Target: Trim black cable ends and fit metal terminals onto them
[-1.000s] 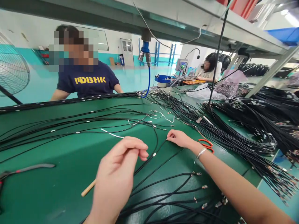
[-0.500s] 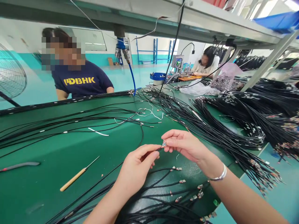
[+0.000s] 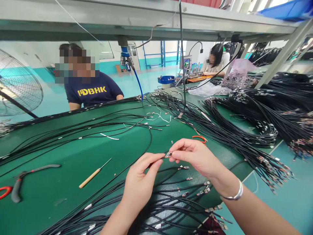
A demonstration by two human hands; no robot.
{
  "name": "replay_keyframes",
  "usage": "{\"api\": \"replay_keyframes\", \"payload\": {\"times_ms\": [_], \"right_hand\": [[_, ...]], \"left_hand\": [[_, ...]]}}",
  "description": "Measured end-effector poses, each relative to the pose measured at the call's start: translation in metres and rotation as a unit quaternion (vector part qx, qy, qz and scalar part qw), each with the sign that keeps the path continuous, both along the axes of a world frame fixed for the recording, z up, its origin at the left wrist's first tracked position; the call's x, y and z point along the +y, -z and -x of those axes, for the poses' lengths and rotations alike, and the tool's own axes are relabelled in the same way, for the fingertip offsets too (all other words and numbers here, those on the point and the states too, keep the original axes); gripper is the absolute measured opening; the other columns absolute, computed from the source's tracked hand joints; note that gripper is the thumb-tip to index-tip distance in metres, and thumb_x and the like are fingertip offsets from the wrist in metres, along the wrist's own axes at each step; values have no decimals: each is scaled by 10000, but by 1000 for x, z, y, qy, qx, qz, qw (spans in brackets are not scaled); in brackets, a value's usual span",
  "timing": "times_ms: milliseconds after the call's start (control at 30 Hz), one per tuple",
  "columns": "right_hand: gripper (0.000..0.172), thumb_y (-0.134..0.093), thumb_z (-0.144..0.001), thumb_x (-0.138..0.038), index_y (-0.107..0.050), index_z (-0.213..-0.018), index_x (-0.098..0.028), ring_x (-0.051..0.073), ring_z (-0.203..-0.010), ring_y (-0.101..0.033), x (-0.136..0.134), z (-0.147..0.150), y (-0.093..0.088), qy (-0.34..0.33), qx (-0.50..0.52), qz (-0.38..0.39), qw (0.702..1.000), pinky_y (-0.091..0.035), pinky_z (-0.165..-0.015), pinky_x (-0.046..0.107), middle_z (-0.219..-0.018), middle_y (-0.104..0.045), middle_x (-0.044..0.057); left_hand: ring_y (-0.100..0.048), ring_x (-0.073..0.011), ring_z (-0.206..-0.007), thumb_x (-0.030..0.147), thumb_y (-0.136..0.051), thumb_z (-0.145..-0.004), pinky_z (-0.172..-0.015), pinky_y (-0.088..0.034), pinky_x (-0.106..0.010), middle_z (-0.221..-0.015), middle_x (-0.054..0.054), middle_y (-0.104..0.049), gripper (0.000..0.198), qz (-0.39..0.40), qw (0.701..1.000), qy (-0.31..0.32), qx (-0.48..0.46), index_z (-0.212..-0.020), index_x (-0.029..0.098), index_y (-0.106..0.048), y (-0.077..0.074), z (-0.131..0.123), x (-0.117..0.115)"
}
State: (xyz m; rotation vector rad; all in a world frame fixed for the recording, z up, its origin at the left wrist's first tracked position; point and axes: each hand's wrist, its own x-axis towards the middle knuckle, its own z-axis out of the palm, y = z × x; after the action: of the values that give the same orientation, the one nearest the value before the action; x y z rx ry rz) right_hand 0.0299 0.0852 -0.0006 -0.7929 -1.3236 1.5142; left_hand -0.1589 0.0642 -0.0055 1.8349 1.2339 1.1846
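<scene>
Between thumb and fingers, my left hand pinches a black cable near its end, above the green table. My right hand, with a silver bangle at the wrist, pinches the small wires and metallic tip of that cable. The fingertips of both hands nearly meet, and they partly hide the tip. Below them lie several black cables with small metal connectors. An awl with a wooden handle rests to the left of my left hand.
Pliers with red and grey handles lie at the far left. An orange loop is just beyond my right hand. Bundles of black cables cover the right side. A person in a dark shirt is across the table; another person sits farther back.
The view has shifted, bringing more of the pliers and the orange loop into sight. Both hands keep their pinch on the cable end; the right fingers have shifted slightly around the tip.
</scene>
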Motion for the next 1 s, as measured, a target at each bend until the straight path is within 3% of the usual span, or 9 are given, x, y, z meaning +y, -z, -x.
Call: {"api": "replay_keyframes", "payload": {"times_ms": [200,267,400,500,600,700,833,900,1000], "right_hand": [[35,-679,-808,-182,-687,-834,-203,145,-856,-620,-11,-4,-7,28,-58,-127,990,-503,-768,273,-904,-674,27],[81,-647,-828,-140,-689,-850,-207,145,-867,-610,-16,-6,-8,49,-100,-231,967,-501,-782,279,-913,-659,31],[194,-581,-858,-57,-675,-947,-201,132,-862,-606,-27,-11,-6,70,-176,-409,893,-506,-773,266,-912,-654,41],[239,-553,-857,-16,-657,-989,-185,128,-878,-611,-34,-13,-3,69,-184,-456,868,-514,-776,256,-948,-648,57],[238,-562,-845,-10,-654,-987,-177,137,-907,-611,-39,-13,-1,76,-182,-467,862,-509,-808,267,-985,-647,67],[175,-590,-839,-52,-653,-930,-187,144,-891,-612,-43,-7,-1,111,-155,-399,897,-500,-805,284,-944,-659,52],[54,-653,-824,-177,-627,-866,-200,105,-704,-614,-43,0,-4,110,-48,-118,986,-499,-655,225,-750,-641,-8],[89,-693,-790,-211,-627,-847,-189,87,-637,-605,-40,2,-5,73,10,-15,997,-481,-602,192,-681,-627,-26],[121,-726,-754,-225,-646,-824,-166,72,-583,-589,-36,3,-4,37,67,64,995,-453,-558,164,-629,-633,-21]], "left_hand": [[-599,-107,-762,96,-583,-843,-685,-471,-221,-842,12,-668,227,-182,980,-9,75,-974,254,-681,1,4,-6],[-589,-102,-772,67,-586,-839,-694,-466,-225,-857,10,-667,262,-227,969,-14,96,-1010,247,-667,1,6,-8],[-570,-122,-838,1,-596,-810,-745,-461,-270,-926,-15,-667,337,-320,940,-14,116,-1062,220,-646,1,10,-11],[-563,-143,-875,-36,-601,-786,-767,-463,-300,-969,-35,-660,383,-361,926,0,113,-1082,205,-637,1,12,-13],[-561,-148,-896,-49,-593,-782,-782,-462,-301,-989,-40,-645,407,-370,922,7,111,-1096,207,-631,1,10,-15],[-568,-134,-914,-8,-573,-814,-803,-453,-277,-1011,-28,-627,343,-308,947,8,94,-1055,226,-639,0,5,-18],[-588,-102,-814,80,-550,-856,-720,-476,-213,-900,15,-628,250,-101,992,76,9,-984,268,-655,-4,-3,-20],[-580,-93,-722,120,-559,-855,-635,-480,-196,-829,24,-613,210,-1,993,109,-43,-930,274,-680,-6,-5,-20],[-556,-86,-641,150,-577,-838,-548,-466,-183,-772,23,-588,177,91,982,133,-102,-886,265,-704,-10,-6,-18]]}}
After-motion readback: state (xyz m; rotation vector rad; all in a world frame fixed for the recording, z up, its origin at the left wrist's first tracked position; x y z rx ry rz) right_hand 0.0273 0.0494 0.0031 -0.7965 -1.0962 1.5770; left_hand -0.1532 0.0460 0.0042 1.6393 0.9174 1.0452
